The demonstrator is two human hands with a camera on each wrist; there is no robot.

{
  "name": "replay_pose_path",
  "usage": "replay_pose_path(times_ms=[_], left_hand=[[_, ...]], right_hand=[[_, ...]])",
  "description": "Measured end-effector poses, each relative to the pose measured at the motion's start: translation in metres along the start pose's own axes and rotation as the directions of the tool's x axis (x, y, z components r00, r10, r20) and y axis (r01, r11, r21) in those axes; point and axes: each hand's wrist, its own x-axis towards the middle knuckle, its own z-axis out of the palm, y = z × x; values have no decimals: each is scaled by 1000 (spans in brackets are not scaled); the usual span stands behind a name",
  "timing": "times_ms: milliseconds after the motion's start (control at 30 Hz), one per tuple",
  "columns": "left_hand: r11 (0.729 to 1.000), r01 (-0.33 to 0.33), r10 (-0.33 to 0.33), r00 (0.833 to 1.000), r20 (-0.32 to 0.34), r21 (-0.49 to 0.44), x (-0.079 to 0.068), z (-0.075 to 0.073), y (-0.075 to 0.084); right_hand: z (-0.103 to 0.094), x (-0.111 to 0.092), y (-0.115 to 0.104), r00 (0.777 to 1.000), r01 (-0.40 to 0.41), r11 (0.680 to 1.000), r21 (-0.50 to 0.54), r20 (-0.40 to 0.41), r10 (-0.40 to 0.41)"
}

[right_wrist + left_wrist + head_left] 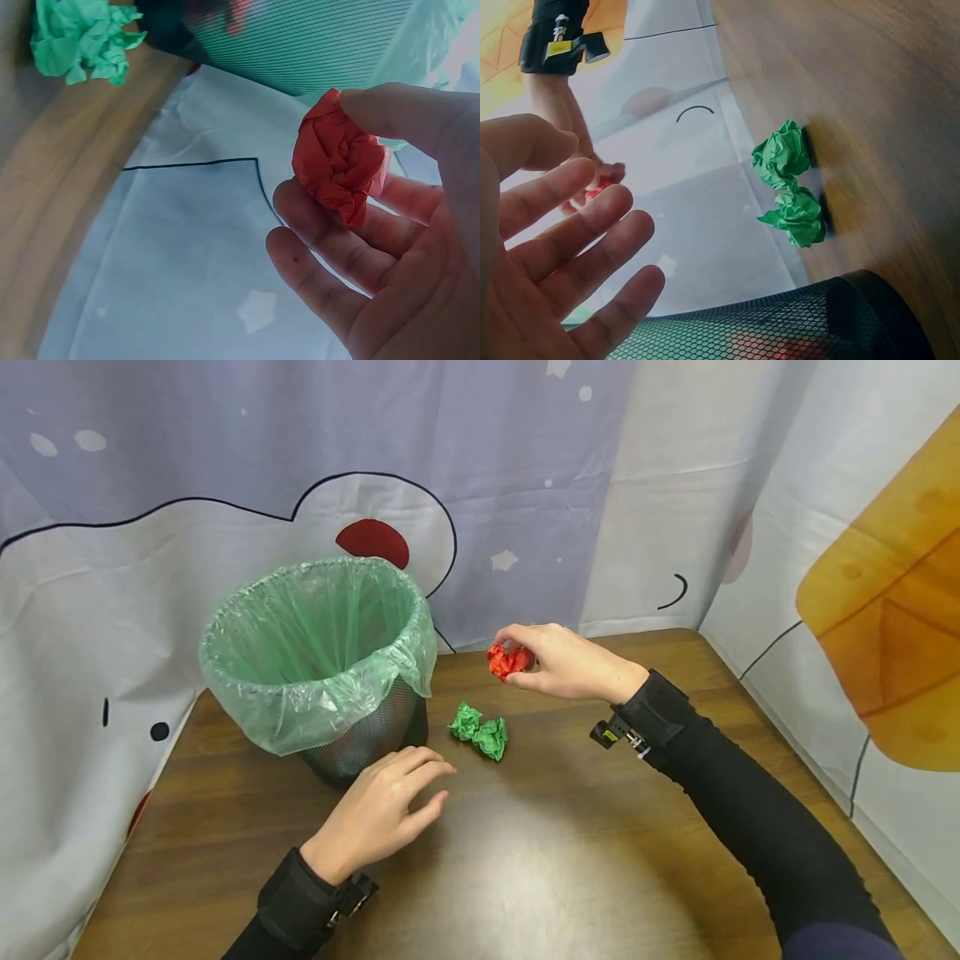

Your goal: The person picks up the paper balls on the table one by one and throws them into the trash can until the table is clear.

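Between thumb and fingers, my right hand [573,662] pinches a crumpled red paper ball [339,159], held up over the back part of the table. My left hand [381,810] hovers with relaxed, spread fingers in front of the bin, holding nothing. Two crumpled green paper balls [477,731] lie touching on the table, between the two hands and just right of the bin. The black mesh bin [367,735] stands at the left, lined with a translucent green bag [318,693] folded over its rim. Through the mesh in the left wrist view, something red [780,346] shows inside.
The brown wooden table [525,877] reaches back to a printed curtain [517,485] that hangs behind and along both sides. Each wrist wears a black band with a small camera; the right one [652,710] is near the table's right half.
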Motion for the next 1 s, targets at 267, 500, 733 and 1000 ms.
replay_pose_path(times_ms=[267,500,733,1000], left_hand=[[1000,-2,2,1000,7,7,-2,1,1],[1000,-8,8,1000,6,14,-4,5,2],[1000,0,-1,1000,20,14,-6,7,3],[1000,-1,1,1000,29,-2,-6,10,3]], right_hand=[[-14,4,-15,1000,18,999,-32,-16,-18],[-27,10,-29,998,57,997,-59,-37,-60],[-34,15,-39,993,94,993,-71,-70,-99],[-43,26,-52,980,164,982,-96,-97,-173]])
